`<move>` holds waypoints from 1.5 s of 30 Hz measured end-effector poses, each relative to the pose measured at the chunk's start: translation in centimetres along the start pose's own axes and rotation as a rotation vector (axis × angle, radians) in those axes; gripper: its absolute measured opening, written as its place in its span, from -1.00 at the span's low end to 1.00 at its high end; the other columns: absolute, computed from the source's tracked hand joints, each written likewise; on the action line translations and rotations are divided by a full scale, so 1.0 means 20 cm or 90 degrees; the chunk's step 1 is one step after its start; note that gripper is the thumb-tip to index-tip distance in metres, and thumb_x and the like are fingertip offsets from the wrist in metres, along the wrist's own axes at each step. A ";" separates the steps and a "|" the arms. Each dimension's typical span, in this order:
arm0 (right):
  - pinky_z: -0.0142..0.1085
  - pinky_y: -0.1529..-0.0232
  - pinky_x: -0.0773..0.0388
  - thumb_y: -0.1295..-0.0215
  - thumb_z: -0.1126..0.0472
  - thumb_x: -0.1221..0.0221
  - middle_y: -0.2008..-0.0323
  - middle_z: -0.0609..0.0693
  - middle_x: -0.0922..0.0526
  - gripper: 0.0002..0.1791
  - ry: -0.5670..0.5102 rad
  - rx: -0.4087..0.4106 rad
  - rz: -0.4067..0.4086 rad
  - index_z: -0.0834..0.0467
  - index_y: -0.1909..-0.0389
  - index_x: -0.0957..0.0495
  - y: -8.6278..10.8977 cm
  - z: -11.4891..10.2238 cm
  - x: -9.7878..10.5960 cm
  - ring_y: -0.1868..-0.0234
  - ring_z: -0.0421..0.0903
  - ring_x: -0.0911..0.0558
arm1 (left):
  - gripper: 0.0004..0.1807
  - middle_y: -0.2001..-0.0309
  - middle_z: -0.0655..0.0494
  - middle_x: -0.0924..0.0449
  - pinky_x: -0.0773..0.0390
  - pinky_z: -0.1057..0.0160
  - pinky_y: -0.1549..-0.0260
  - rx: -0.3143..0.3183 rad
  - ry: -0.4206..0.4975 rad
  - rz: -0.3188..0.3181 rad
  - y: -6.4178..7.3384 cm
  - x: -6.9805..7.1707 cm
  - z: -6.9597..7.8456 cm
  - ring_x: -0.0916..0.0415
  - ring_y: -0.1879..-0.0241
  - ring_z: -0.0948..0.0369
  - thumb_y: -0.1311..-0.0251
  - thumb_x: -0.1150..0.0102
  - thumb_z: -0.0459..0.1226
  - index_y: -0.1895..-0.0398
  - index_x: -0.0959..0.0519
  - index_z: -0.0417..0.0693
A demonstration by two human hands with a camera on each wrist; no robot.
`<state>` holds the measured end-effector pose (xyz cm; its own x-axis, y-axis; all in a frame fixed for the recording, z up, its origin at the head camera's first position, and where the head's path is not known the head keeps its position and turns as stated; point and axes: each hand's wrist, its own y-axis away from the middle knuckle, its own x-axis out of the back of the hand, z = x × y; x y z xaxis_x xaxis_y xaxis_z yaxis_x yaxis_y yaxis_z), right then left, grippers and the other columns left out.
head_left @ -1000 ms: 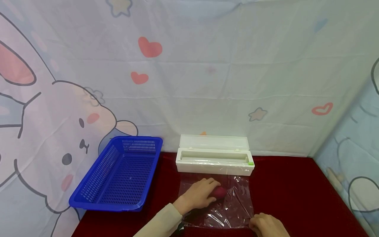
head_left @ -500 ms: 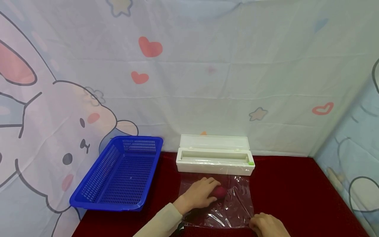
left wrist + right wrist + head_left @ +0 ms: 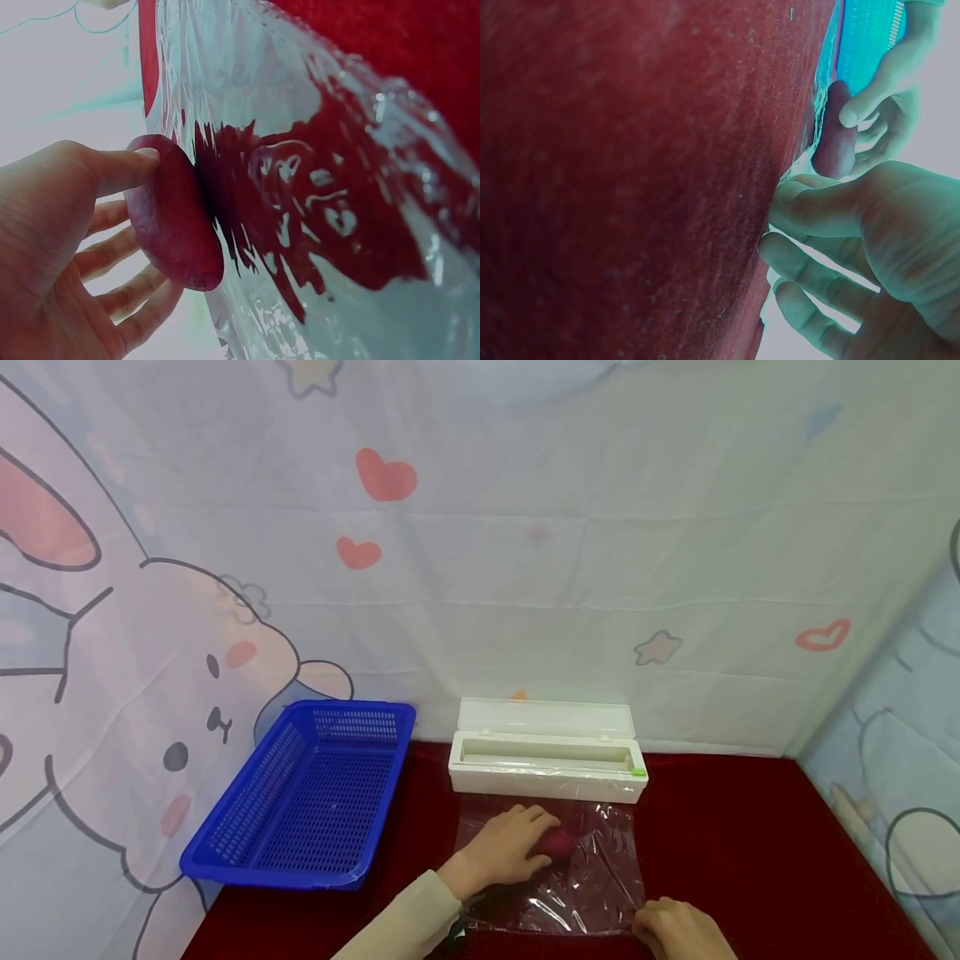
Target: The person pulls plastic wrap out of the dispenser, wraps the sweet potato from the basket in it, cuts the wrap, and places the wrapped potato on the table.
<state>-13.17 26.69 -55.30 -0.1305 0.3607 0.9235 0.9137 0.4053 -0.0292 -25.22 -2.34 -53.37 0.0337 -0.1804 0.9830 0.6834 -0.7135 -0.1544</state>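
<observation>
A sheet of cling film (image 3: 558,893) lies over the dark red cloth, running from the white cling film box (image 3: 551,785) toward the person. On the film rests an oblong, purple-red sweet potato (image 3: 176,214). My left hand (image 3: 498,852) grips it from the left, thumb on one side and fingers round the other, hiding part of it in the head view. At the film's near right corner, my right hand (image 3: 678,931) pinches the edge between thumb and forefinger. The right wrist view shows that hand (image 3: 855,232) low against the cloth, its other fingers loosely bent.
A blue perforated basket (image 3: 300,877) stands at the left of the table. The box at the back has its lid (image 3: 547,717) raised and a small green slider (image 3: 638,772) at its right end. A printed fabric backdrop (image 3: 480,568) hangs behind.
Both hands keep their places on the sweet potato and the film corner. Only the head view has shifted very slightly.
</observation>
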 end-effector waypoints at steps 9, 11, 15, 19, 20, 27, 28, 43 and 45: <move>-0.38 0.46 -0.44 -0.24 0.32 -0.43 0.55 -0.38 -0.49 -0.72 0.002 -0.012 -0.004 -0.11 0.53 -0.65 0.00 -0.01 0.00 0.49 -0.41 -0.37 | -0.42 -0.31 0.17 -0.61 -0.67 0.20 -0.10 0.011 -0.002 0.003 0.02 0.03 -0.01 -0.59 -0.19 0.15 -0.36 -0.39 -0.01 -0.40 -0.53 0.12; -0.38 0.45 -0.45 -0.24 0.32 -0.43 0.55 -0.38 -0.49 -0.72 0.004 -0.013 -0.006 -0.11 0.53 -0.65 -0.01 -0.01 0.00 0.49 -0.41 -0.38 | -0.42 -0.31 0.17 -0.61 -0.66 0.21 -0.11 0.015 -0.003 0.000 0.02 0.04 -0.01 -0.59 -0.19 0.15 -0.37 -0.38 -0.01 -0.41 -0.53 0.13; -0.37 0.45 -0.45 -0.24 0.32 -0.43 0.54 -0.38 -0.50 -0.73 0.004 -0.013 -0.011 -0.10 0.52 -0.65 -0.01 -0.01 0.00 0.49 -0.40 -0.38 | -0.42 -0.33 0.18 -0.60 -0.66 0.20 -0.12 0.019 -0.003 -0.001 0.03 0.06 -0.02 -0.58 -0.21 0.15 -0.39 -0.37 0.01 -0.42 -0.52 0.12; -0.37 0.44 -0.45 -0.25 0.31 -0.42 0.55 -0.38 -0.50 -0.73 0.002 -0.018 -0.015 -0.11 0.51 -0.65 -0.01 -0.01 0.01 0.49 -0.40 -0.37 | -0.42 -0.33 0.17 -0.60 -0.66 0.20 -0.15 0.026 0.000 0.001 0.05 0.06 -0.03 -0.59 -0.21 0.16 -0.40 -0.35 0.01 -0.43 -0.52 0.12; -0.37 0.44 -0.45 -0.25 0.31 -0.42 0.54 -0.38 -0.50 -0.73 0.002 -0.018 -0.016 -0.11 0.51 -0.65 -0.01 -0.01 0.01 0.49 -0.40 -0.38 | -0.42 -0.33 0.18 -0.60 -0.66 0.21 -0.14 0.027 0.001 0.002 0.05 0.07 -0.03 -0.59 -0.20 0.17 -0.40 -0.35 0.01 -0.42 -0.52 0.12; -0.36 0.43 -0.46 -0.24 0.32 -0.42 0.55 -0.37 -0.49 -0.73 0.008 -0.019 -0.019 -0.12 0.51 -0.65 -0.02 0.00 0.00 0.48 -0.40 -0.37 | -0.43 -0.32 0.18 -0.61 -0.66 0.23 -0.12 0.032 0.001 0.005 0.07 0.07 -0.04 -0.59 -0.18 0.18 -0.40 -0.35 0.00 -0.42 -0.52 0.12; -0.36 0.43 -0.46 -0.24 0.32 -0.42 0.54 -0.37 -0.49 -0.73 0.008 -0.020 -0.019 -0.12 0.51 -0.66 -0.02 0.00 0.00 0.48 -0.40 -0.37 | -0.43 -0.32 0.18 -0.61 -0.66 0.22 -0.11 0.033 0.000 0.006 0.07 0.07 -0.04 -0.59 -0.18 0.17 -0.40 -0.35 0.00 -0.42 -0.52 0.12; -0.35 0.43 -0.45 -0.26 0.30 -0.42 0.55 -0.35 -0.49 -0.73 -0.002 -0.043 -0.029 -0.13 0.51 -0.65 -0.02 0.00 -0.01 0.49 -0.38 -0.37 | -0.42 -0.33 0.16 -0.60 -0.69 0.16 -0.08 0.051 0.026 0.014 0.13 0.11 -0.05 -0.58 -0.22 0.14 -0.39 -0.37 -0.03 -0.42 -0.53 0.11; -0.35 0.42 -0.46 -0.26 0.30 -0.42 0.53 -0.36 -0.50 -0.73 -0.001 -0.041 -0.028 -0.13 0.50 -0.66 -0.02 0.00 0.00 0.48 -0.39 -0.38 | -0.42 -0.33 0.16 -0.60 -0.69 0.16 -0.07 0.052 0.027 0.016 0.14 0.11 -0.05 -0.58 -0.22 0.14 -0.39 -0.37 -0.02 -0.42 -0.52 0.10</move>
<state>-13.57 26.45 -55.37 -0.1711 0.3453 0.9227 0.9302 0.3652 0.0358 -24.06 -5.45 -51.71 0.0219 -0.2283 0.9733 0.7395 -0.6515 -0.1695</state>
